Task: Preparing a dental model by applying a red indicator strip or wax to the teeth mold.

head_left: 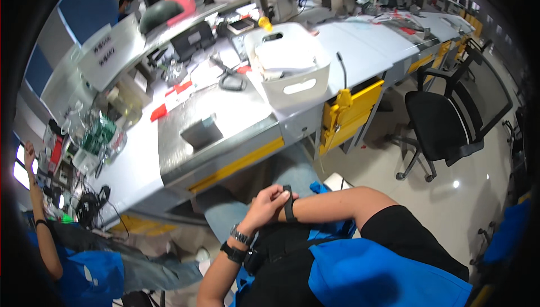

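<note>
Above the hands [270, 200], white bin [292, 65], grey workbench [225, 110].

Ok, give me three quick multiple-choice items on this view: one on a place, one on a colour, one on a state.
1. Where does the white bin stand?
A on the grey workbench
B on the floor
C on a shelf
2. What colour is the office chair?
A red
B black
C white
3. What is the left hand doing?
A hanging free
B pressing a keyboard
C gripping the black strap on the right wrist

1 A: the bin rests on the benchtop above the yellow drawers.
2 B: seat and back are black.
3 C: its fingers close on the strap.
</note>
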The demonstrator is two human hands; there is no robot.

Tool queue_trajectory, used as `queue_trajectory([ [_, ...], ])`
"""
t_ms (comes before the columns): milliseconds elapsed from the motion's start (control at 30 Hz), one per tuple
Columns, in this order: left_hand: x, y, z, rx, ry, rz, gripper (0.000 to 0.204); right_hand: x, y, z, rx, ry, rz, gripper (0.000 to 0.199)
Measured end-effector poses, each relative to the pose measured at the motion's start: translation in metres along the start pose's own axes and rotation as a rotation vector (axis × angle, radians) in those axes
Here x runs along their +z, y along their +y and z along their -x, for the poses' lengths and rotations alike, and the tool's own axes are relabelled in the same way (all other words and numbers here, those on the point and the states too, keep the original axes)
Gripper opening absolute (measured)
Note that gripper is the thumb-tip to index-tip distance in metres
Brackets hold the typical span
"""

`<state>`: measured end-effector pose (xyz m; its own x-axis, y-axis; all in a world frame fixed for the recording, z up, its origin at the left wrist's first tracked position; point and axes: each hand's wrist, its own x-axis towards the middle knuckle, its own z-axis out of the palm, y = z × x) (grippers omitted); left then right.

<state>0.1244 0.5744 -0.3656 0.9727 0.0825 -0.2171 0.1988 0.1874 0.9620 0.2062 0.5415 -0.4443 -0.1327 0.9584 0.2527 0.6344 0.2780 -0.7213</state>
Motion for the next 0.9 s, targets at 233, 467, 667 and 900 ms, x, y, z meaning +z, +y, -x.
queue_trajectory([
  [233,0.010,-0.009,0.002,-0.020,-0.007,-0.260,0.019,0.007,0.000,-0.008,-0.041,0.058,0.055,0.022],
  [467,0.014,-0.010,-0.003,0.084,0.037,-0.545,0.031,0.025,0.001,-0.005,-0.070,0.027,0.044,0.022],
  [667,0.029,0.013,0.010,-0.113,-0.003,-0.916,0.061,0.027,0.008,-0.001,-0.042,-0.001,0.035,0.023],
  [900,0.030,0.017,0.002,-0.202,-0.052,-1.024,0.054,0.051,0.025,-0.035,0.155,0.088,0.075,0.023],
])
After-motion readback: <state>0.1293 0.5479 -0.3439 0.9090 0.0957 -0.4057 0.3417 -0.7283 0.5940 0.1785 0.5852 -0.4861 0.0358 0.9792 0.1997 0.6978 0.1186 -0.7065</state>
